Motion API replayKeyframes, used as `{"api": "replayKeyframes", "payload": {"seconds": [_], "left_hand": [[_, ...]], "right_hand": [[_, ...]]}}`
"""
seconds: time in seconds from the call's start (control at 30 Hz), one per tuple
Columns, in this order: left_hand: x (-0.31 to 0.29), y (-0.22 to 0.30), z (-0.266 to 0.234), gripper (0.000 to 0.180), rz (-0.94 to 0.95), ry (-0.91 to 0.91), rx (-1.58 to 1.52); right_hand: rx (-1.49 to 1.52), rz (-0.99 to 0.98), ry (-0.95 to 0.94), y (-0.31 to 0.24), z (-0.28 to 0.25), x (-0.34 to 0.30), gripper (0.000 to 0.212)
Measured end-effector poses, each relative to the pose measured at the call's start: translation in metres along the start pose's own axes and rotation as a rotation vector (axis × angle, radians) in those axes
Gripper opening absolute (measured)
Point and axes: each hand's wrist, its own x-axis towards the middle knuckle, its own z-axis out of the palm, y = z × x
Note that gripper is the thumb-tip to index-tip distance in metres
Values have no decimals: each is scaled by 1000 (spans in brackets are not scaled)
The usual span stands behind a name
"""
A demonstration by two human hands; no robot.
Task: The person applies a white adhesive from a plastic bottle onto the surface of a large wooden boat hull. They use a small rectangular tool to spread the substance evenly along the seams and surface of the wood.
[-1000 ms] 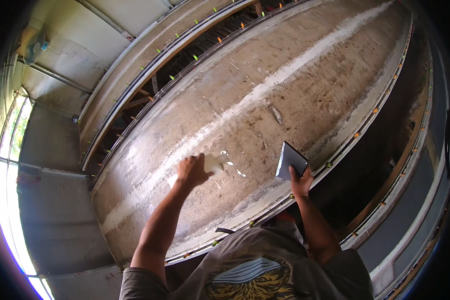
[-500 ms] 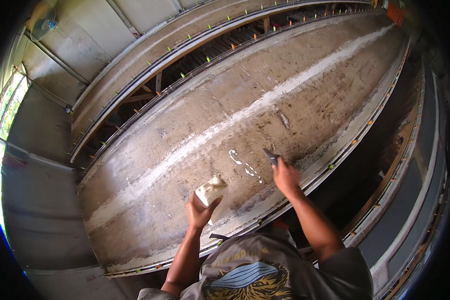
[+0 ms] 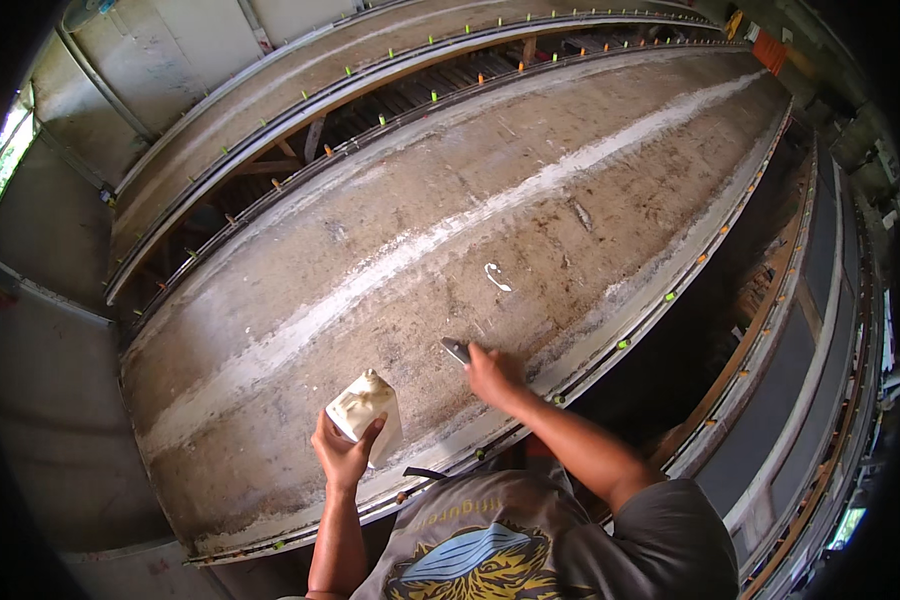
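My left hand (image 3: 342, 452) is wrapped round a cream-white plastic jug (image 3: 382, 408), its neck pointing up and away, above the near part of a long brown panel (image 3: 370, 310) shaped like a boat hull. In my right hand (image 3: 495, 378) is a dark grey flat scraper (image 3: 456, 349), its blade pointing left, low over the panel or touching it; I cannot tell which. Beyond the scraper, a curved streak of white liquid (image 3: 496, 279) lies on the brown surface. Fingers of the right hand partly cover the tool's handle.
A broad whitish band (image 3: 450, 232) runs lengthwise down the panel. Small green and orange pegs (image 3: 623, 344) line its rim. A second similar panel (image 3: 225, 150) stands beyond, with grey wall sheets (image 3: 50, 380) at the left. Another curved frame (image 3: 770, 410) is at the right.
My right hand has swept the scraper left and nearer across the panel. The lower white drops no longer show; the upper streak remains. The jug is more upright. The whole view has shifted.
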Motion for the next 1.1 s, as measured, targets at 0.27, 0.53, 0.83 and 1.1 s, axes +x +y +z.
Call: {"api": "replayKeyframes", "payload": {"seconds": [0.27,0.53,0.83,1.1], "left_hand": [[18,-7,-5,58,75,-81,-79],[17,-27,-14,56,72,-89,-87],[13,-13,-4,57,68,-104,-112],[-2,21,-23,58,79,-116,-100]], "right_hand": [[349,278,132,128,-14,41,49],[-173,462,372,142,-118,67,42],[-526,-53,210,-36,98,111,62],[34,-21,-118,-53,33,128,57]]}}
